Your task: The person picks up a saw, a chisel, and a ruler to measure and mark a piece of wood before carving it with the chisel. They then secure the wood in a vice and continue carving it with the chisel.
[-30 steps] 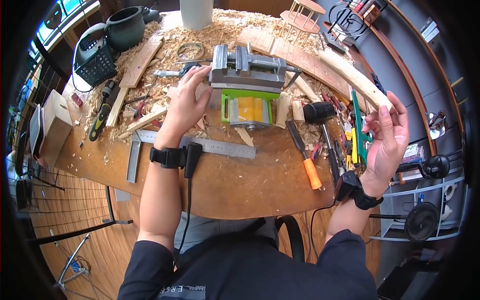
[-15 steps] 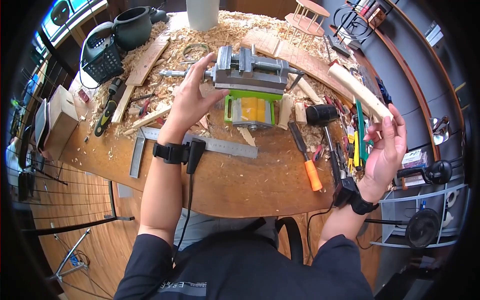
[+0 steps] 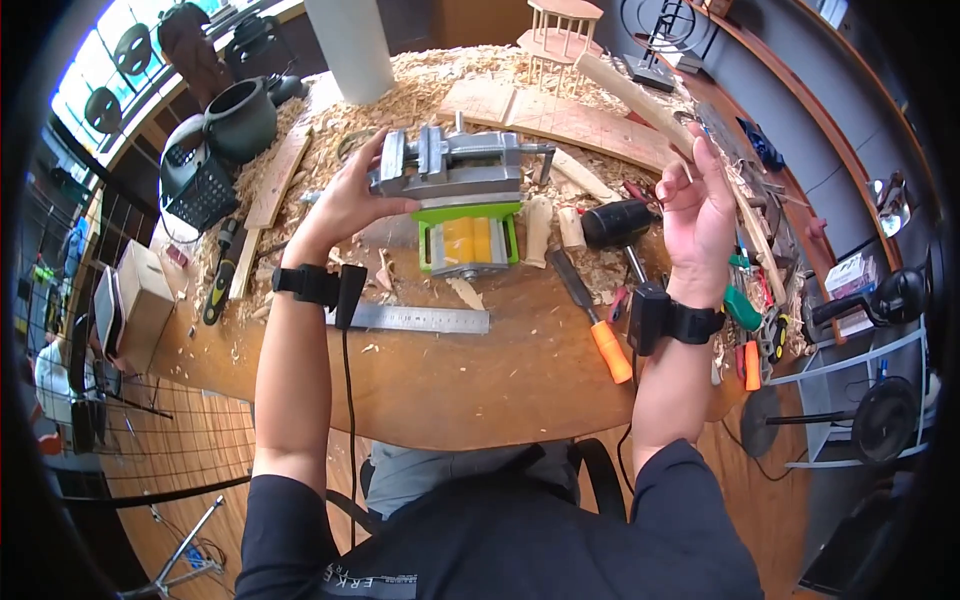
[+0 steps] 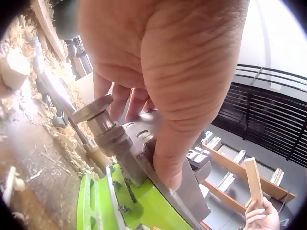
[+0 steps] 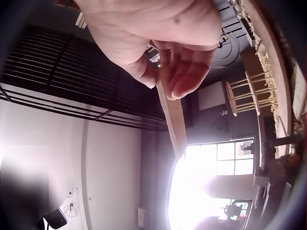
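Left hand [image 3: 350,205] grips vise [image 3: 460,182] at its left end, fingers spread — firmness hard to judge. Right hand [image 3: 697,228] pinches stick [image 3: 635,100], held up right of vise. Step: probably readying to clamp — next move calls for bringing stick to vise.

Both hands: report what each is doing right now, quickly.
Left hand: holding the end of the vise, thumb along its side.
Right hand: closed on one end of the wooden stick, pinching it.

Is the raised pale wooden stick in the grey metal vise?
Out: the right hand holds the pale wooden stick, apart from the grey metal vise.
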### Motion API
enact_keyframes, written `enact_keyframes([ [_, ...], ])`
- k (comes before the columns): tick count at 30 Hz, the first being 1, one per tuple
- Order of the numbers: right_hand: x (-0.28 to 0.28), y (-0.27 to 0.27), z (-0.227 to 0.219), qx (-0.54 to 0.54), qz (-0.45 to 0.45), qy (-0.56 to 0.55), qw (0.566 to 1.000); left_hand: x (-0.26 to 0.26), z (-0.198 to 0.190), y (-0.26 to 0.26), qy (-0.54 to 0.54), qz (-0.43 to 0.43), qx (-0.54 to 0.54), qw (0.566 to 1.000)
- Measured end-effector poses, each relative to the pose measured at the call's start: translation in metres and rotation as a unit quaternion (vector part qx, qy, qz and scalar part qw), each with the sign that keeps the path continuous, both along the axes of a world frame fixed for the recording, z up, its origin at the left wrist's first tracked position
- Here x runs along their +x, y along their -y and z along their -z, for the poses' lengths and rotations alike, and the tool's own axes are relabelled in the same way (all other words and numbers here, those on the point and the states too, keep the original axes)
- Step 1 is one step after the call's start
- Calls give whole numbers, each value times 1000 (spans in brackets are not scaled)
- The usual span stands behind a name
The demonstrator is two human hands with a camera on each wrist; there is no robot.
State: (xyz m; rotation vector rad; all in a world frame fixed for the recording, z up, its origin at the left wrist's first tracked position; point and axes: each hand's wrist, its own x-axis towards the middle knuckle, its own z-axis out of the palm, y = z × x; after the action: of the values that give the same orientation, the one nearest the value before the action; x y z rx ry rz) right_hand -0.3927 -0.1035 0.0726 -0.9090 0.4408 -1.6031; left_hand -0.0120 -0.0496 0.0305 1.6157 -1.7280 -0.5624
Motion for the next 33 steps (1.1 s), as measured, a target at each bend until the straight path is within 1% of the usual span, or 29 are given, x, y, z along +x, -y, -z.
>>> enact_keyframes([
  [3, -6, -4, 4, -6, 14, 9, 1000, 3, 0, 9, -12, 8, 0, 1000],
  [5, -9, -6, 14, -14, 14, 14, 1000, 1, -3, 8, -42, 32, 12, 998],
  [7, -8, -4, 23, -19, -14, 20, 1000, 0, -4, 9, -53, 28, 14, 998],
  [9, -4, -1, 26, -23, -23, 20, 999, -3, -7, 10, -101, 29, 32, 994],
  [11, -2, -3, 28, -22, -55, 19, 998, -4, -10, 10, -108, 19, 35, 993],
  [13, -1, -4, 26, -9, -50, 18, 999, -3, -9, 11, -121, 25, 38, 992],
  [21, -9, 2, 30, -1, -38, 13, 999, -4, -10, 4, -126, 23, 42, 991],
  [23, -8, 2, 30, -3, -40, 11, 999, -7, -14, 0, -130, 23, 44, 990],
  [25, -8, 2, 31, -15, -59, 11, 998, -5, -13, -3, -101, 27, 40, 994],
  [28, -8, 0, 30, -14, -51, 8, 999, -9, -15, -13, -126, 24, 47, 991],
  [33, -7, -1, 28, -27, -54, 10, 998, -15, -14, -25, -109, 12, 46, 993],
])
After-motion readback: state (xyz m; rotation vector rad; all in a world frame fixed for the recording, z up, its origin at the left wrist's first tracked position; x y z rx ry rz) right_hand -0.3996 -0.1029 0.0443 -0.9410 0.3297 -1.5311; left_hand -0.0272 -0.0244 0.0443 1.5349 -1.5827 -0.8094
